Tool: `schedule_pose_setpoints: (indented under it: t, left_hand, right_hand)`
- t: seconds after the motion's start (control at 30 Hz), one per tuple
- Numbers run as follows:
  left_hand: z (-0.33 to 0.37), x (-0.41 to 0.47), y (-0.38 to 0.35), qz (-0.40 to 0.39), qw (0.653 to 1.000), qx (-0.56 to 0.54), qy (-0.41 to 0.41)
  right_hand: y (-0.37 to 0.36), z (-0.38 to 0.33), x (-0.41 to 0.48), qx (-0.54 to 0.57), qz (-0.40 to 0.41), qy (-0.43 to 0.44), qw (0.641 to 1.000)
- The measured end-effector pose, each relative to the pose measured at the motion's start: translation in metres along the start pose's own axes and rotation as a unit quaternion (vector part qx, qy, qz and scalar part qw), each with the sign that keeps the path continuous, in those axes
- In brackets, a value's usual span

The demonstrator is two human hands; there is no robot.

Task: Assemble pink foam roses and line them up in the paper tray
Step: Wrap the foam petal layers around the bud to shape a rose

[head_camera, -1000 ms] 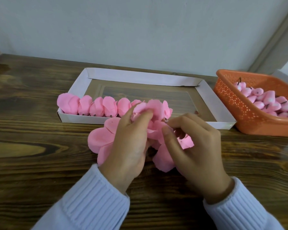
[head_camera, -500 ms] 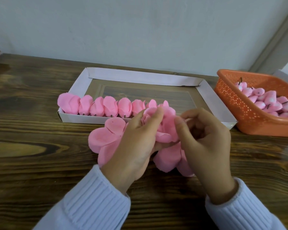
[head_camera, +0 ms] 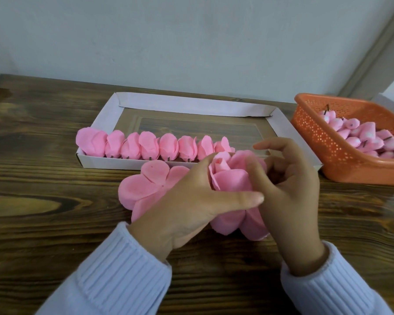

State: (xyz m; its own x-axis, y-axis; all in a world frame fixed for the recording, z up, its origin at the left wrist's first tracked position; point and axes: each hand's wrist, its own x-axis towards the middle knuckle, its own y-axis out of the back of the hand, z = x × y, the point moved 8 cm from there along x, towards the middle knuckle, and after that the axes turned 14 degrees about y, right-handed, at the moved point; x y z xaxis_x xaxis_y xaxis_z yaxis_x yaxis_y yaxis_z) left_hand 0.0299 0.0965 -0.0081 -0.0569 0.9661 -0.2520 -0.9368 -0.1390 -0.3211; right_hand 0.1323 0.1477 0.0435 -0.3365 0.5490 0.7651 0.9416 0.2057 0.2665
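Hands point(head_camera: 187, 201) point(head_camera: 291, 192) pinch a half-wrapped rose point(head_camera: 230, 181) (tray point(head_camera: 191, 105) behind).

1. The foam roses point(head_camera: 146, 147) in a row left of centre are plain pink, as are the half-made rose point(head_camera: 230, 180) and flat petals point(head_camera: 143, 187) at mid-frame.
2. The paper tray point(head_camera: 191, 105) is white.
3. The basket point(head_camera: 316, 130) at right is orange, dotted with holes; its buds point(head_camera: 369, 137) are pink, paler-tipped.
4. The table point(head_camera: 43, 178) is dark brown, wood-grained.
5. The wall point(head_camera: 191, 42) is pale grey-blue; the sleeves point(head_camera: 114, 276) are white, ribbed.
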Motion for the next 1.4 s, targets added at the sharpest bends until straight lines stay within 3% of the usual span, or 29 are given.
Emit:
schedule_pose_setpoints:
  t: [0.17,0.4,0.57,0.77,0.97,1.07,1.17,1.4]
  left_hand:
    - [-0.001,0.000,0.001,0.015,1.000,0.017,-0.001]
    - [-0.001,0.001,0.003,0.023,1.000,-0.010,0.010]
    - [-0.004,0.002,-0.002,-0.005,0.998,-0.047,0.033]
    - [-0.006,-0.001,-0.010,-0.037,0.997,-0.028,0.059]
    - [-0.006,-0.003,-0.016,-0.068,0.996,-0.011,0.058]
    - [-0.006,-0.005,-0.020,-0.100,0.992,-0.019,0.072]
    - [-0.005,-0.007,-0.023,-0.140,0.982,-0.094,0.090]
    - [-0.003,-0.007,-0.027,-0.186,0.962,-0.174,0.102]
  right_hand:
    - [0.003,0.003,0.001,0.034,0.018,-0.029,0.999]
    - [-0.004,0.004,0.004,0.206,0.019,-0.062,0.977]
    - [-0.005,0.002,0.007,0.183,-0.006,-0.025,0.983]
    - [-0.017,-0.007,0.006,0.091,-0.130,0.034,0.987]
    - [-0.021,-0.001,0.004,0.125,-0.163,-0.020,0.978]
    - [-0.020,0.003,0.003,0.168,-0.155,-0.052,0.972]
    - [-0.017,0.008,0.005,0.217,-0.121,-0.086,0.965]
    - [-0.016,0.007,0.006,0.242,-0.121,-0.083,0.959]
